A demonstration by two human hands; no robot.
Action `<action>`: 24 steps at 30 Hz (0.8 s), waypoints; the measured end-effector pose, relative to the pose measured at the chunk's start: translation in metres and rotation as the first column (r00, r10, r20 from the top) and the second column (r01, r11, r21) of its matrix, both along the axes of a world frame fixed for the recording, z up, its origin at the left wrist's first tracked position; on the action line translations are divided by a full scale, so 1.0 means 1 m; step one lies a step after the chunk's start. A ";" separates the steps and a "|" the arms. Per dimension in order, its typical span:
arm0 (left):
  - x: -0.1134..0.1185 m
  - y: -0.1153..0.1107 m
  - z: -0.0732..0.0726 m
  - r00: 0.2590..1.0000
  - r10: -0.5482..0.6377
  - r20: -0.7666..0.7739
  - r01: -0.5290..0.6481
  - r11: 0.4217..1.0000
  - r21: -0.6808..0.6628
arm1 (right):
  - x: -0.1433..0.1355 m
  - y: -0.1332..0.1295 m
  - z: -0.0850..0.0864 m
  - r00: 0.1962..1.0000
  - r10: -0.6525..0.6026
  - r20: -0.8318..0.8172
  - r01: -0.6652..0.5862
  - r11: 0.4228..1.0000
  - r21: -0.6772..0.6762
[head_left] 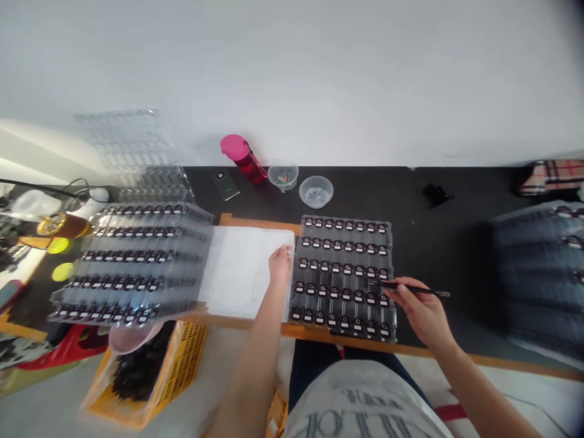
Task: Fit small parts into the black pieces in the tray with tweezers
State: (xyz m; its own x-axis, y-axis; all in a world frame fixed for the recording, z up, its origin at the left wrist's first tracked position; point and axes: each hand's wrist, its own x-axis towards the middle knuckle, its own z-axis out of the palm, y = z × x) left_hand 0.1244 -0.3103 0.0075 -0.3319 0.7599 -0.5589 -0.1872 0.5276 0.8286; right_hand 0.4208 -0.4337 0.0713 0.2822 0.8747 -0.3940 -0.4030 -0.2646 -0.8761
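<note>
The right hand (422,310) pinches tweezers (410,289) over the tray (343,277) (full of small black parts). The left hand (280,263), fingers curled, steadies the tray's edge. Best keep it pinned, tips low.

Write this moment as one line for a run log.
left hand: rests at tray edge, on white sheet | right hand: holds thin black tool, tip over tray | tray: rows of small black parts

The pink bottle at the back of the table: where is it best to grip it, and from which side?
Grip the bottle around its red body below the pink cap, coming from the front left. It lies tilted, cap towards the wall, and the phone and a small clear bowl flank it closely, so the sides look tight.
</note>
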 end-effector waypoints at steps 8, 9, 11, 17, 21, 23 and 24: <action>-0.015 -0.078 0.019 0.960 0.173 0.220 -0.160 0.984 -0.075 | 0.021 -0.012 -0.007 0.981 -0.016 -0.195 0.002 0.997 -0.072; -0.017 -0.086 0.019 0.955 0.190 0.227 -0.174 0.981 -0.086 | 0.024 -0.013 -0.010 0.977 -0.031 -0.212 0.014 0.997 -0.082; -0.022 -0.099 0.018 0.950 0.207 0.235 -0.187 0.977 -0.106 | 0.032 -0.016 -0.014 0.966 -0.070 -0.247 0.049 0.995 -0.090; -0.040 -0.117 0.011 0.962 0.137 0.237 -0.103 0.983 -0.151 | 0.047 -0.033 -0.025 0.927 -0.260 -0.269 0.220 0.960 -0.171; -0.053 -0.120 0.007 0.964 0.014 0.265 0.027 0.988 -0.151 | 0.031 -0.047 -0.029 0.888 -0.388 -0.246 0.322 0.908 -0.268; -0.063 -0.125 0.009 0.954 -0.058 0.293 0.104 0.985 -0.142 | 0.014 -0.053 -0.028 0.875 -0.422 -0.238 0.349 0.890 -0.293; -0.068 -0.129 0.011 0.945 -0.097 0.311 0.144 0.980 -0.134 | 0.004 -0.057 -0.027 0.870 -0.434 -0.235 0.360 0.884 -0.298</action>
State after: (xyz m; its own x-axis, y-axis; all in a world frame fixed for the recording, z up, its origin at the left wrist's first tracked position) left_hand 0.0565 -0.4394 0.0185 -0.0408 0.6809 -0.7312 -0.3429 0.6778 0.6503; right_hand 0.4248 -0.4905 0.0441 0.4279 0.5817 -0.6918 -0.7412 -0.2122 -0.6369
